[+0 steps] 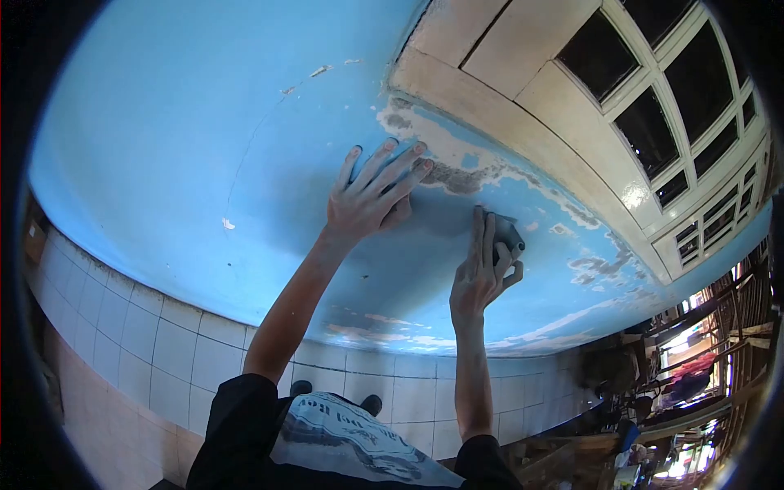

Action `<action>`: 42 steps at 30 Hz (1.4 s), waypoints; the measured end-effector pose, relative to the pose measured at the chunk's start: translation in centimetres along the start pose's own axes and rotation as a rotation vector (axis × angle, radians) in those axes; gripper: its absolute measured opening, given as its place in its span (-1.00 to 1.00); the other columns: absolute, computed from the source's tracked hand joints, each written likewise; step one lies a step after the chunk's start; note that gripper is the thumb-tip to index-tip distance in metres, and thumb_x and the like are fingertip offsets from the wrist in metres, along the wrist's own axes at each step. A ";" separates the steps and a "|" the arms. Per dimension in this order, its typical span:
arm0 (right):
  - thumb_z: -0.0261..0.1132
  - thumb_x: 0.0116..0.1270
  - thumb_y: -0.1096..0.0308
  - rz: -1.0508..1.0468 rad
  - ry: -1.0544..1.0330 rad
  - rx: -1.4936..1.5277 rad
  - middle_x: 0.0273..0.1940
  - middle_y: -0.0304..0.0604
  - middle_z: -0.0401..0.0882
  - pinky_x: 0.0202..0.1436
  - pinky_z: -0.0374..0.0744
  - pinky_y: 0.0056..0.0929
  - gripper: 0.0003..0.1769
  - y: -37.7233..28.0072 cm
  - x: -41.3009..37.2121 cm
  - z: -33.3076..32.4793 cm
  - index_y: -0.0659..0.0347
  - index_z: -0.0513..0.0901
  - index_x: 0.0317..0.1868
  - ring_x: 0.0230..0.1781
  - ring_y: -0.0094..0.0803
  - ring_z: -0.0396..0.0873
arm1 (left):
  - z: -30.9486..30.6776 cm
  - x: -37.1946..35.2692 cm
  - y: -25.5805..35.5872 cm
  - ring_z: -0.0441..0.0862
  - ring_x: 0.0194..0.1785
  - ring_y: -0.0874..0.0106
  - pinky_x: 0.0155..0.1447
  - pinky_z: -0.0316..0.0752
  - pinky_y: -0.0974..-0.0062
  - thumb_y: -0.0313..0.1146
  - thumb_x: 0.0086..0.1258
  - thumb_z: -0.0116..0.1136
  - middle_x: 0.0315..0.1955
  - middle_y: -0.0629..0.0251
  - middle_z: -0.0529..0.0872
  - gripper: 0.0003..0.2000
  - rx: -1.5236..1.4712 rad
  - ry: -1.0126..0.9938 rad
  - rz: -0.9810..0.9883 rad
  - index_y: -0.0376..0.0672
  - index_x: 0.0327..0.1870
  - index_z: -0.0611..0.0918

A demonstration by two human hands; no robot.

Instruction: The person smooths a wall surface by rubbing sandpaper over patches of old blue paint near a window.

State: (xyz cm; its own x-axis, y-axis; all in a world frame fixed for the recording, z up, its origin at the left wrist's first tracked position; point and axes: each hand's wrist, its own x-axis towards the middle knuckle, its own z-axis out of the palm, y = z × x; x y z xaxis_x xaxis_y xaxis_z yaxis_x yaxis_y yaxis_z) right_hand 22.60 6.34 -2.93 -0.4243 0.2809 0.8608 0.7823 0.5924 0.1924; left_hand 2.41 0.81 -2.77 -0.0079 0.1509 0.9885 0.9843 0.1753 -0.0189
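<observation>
My left hand [369,196] rests against the blue wall [180,122] with its fingers spread and holds nothing. Its fingertips touch the edge of a patch of peeled paint [453,175], where rough grey plaster shows. To the right, my right hand [476,282] presses a dark grey piece of sandpaper [508,232] to the wall. That sheet is curled at its outer edge, and its face against the wall is hidden. Pale dust coats the fingers of both hands.
A cream window frame [523,102] with dark panes borders the wall at the upper right. More flaked paint [604,265] runs beneath it. White tiles [171,343] line the bottom of the wall. Cluttered wooden racks [727,408] stand at the far right.
</observation>
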 end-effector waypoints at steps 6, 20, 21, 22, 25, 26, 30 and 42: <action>0.05 0.30 0.48 0.006 -0.024 -0.123 0.30 -0.43 0.40 0.19 0.06 -0.23 -0.48 -0.2 0.3 -0.1 -0.12 0.50 0.26 -0.04 -0.45 0.32 | -0.1 0.2 0.1 0.43 0.28 0.45 0.26 0.30 0.09 -0.34 0.10 0.05 0.28 0.59 0.43 -0.45 -0.026 0.001 -0.015 0.28 0.22 0.49; 0.00 0.31 0.45 0.017 0.109 -0.145 0.33 0.07 0.29 0.16 0.05 -0.19 -0.50 0.2 -1.2 1.7 -0.18 0.54 0.22 0.06 -0.34 0.33 | 0.4 -0.2 0.1 0.42 0.28 0.47 0.29 0.25 0.10 -0.30 0.11 0.05 0.28 0.62 0.43 -0.46 -0.006 0.018 -0.016 0.32 0.22 0.48; 0.00 0.32 0.43 0.027 0.072 -0.138 0.33 0.07 0.29 0.16 0.05 -0.18 -0.51 0.4 -1.5 1.7 -0.17 0.55 0.21 0.07 -0.33 0.32 | 0.4 -0.2 0.3 0.42 0.28 0.47 0.29 0.25 0.10 -0.30 0.11 0.05 0.28 0.62 0.43 -0.46 -0.012 0.017 -0.020 0.32 0.22 0.48; 0.00 0.32 0.43 0.024 0.072 -0.140 0.33 0.07 0.29 0.16 0.05 -0.18 -0.51 0.6 -1.7 1.9 -0.17 0.55 0.21 0.07 -0.33 0.32 | 0.4 -0.2 0.3 0.40 0.29 0.40 0.28 0.25 0.03 -0.32 0.06 0.08 0.27 0.57 0.44 -0.46 -0.021 0.014 -0.016 0.29 0.18 0.50; 0.00 0.32 0.43 0.043 0.147 -0.082 0.33 0.09 0.28 0.17 0.05 -0.15 -0.53 0.3 -1.3 2.9 -0.16 0.57 0.19 0.12 -0.30 0.32 | 0.4 -0.3 0.1 0.41 0.29 0.40 0.29 0.25 0.04 -0.31 0.05 0.09 0.27 0.57 0.44 -0.46 -0.003 0.018 -0.014 0.28 0.17 0.51; 0.02 0.31 0.43 0.033 0.166 -0.056 0.33 0.10 0.27 0.18 0.05 -0.14 -0.53 0.1 -0.5 2.8 -0.15 0.57 0.18 0.13 -0.29 0.31 | 0.4 -0.3 0.1 0.43 0.27 0.47 0.31 0.24 0.11 -0.27 0.09 0.08 0.27 0.63 0.44 -0.47 0.003 0.018 -0.017 0.31 0.19 0.50; 0.00 0.34 0.43 0.036 0.139 -0.066 0.34 0.06 0.27 0.19 0.04 -0.13 -0.54 -0.9 1.2 1.5 -0.13 0.57 0.19 0.17 -0.26 0.28 | 0.4 -0.3 0.0 0.44 0.27 0.47 0.32 0.24 0.13 -0.27 0.08 0.09 0.27 0.63 0.44 -0.47 0.016 0.016 -0.016 0.31 0.19 0.50; -0.09 0.46 0.28 0.063 0.184 -0.011 0.31 0.15 0.28 0.19 0.05 -0.09 -0.60 -0.6 0.7 2.0 -0.13 0.58 0.18 0.19 -0.25 0.24 | 0.7 -0.5 0.1 0.41 0.29 0.34 0.26 0.26 -0.01 -0.34 0.02 0.06 0.25 0.55 0.47 -0.46 -0.043 0.024 -0.007 0.26 0.16 0.52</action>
State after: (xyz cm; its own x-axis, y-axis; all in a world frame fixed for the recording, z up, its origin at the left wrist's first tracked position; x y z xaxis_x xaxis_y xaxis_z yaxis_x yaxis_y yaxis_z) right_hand 20.93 7.69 -3.40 -0.2843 0.1739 0.9428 0.8104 0.5691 0.1394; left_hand 2.43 1.44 -3.35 -0.0111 0.1267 0.9919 0.9909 0.1344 -0.0061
